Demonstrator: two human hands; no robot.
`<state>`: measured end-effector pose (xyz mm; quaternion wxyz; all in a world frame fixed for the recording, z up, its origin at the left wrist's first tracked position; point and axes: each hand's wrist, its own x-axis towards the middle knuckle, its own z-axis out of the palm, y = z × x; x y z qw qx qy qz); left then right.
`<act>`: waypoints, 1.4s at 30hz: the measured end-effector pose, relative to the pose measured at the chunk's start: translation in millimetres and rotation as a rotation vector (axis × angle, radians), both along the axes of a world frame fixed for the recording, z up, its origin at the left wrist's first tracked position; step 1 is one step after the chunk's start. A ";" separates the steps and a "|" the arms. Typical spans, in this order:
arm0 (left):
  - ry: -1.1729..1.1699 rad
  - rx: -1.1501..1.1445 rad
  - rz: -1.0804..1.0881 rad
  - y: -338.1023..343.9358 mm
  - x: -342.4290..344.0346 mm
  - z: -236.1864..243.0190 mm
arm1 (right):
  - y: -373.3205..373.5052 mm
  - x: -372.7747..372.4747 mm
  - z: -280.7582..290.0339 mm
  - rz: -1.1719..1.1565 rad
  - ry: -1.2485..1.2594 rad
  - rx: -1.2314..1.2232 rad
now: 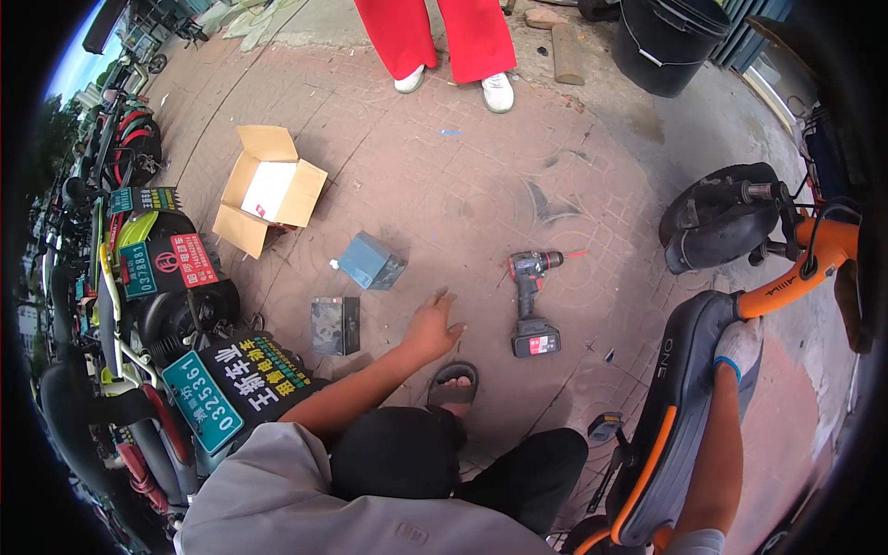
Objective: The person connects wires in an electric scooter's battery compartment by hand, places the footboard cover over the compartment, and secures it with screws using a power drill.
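Note:
My bare left hand reaches over the paving with its fingers apart and nothing in it. To its right, a black cordless drill lies on the ground, its thin bit pointing right. Just beyond the hand sits a small blue-grey box; a dark printed box is on its left. My right hand, in a pale glove with a blue cuff, grips the edge of a black and orange electric scooter near its orange stem. That hand's fingertips are partly hidden.
An open cardboard box with white material inside lies at the far left. Parked two-wheelers line the left side. A person in red trousers stands ahead. A black bucket and a piece of wood are at the far right.

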<state>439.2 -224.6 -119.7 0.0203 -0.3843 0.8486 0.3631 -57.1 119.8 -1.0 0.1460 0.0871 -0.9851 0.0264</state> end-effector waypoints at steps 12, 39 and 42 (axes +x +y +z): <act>-0.592 0.089 1.111 -61.5 221.2 -59.4 | 8.9 51.1 -31.1 0.222 0.045 0.093; -0.470 -0.505 0.369 -139.4 65.8 -8.7 | -12.0 129.5 2.6 0.405 0.081 0.006; -0.411 -0.427 0.171 -177.7 58.3 6.7 | -8.0 132.5 8.5 0.389 0.072 0.009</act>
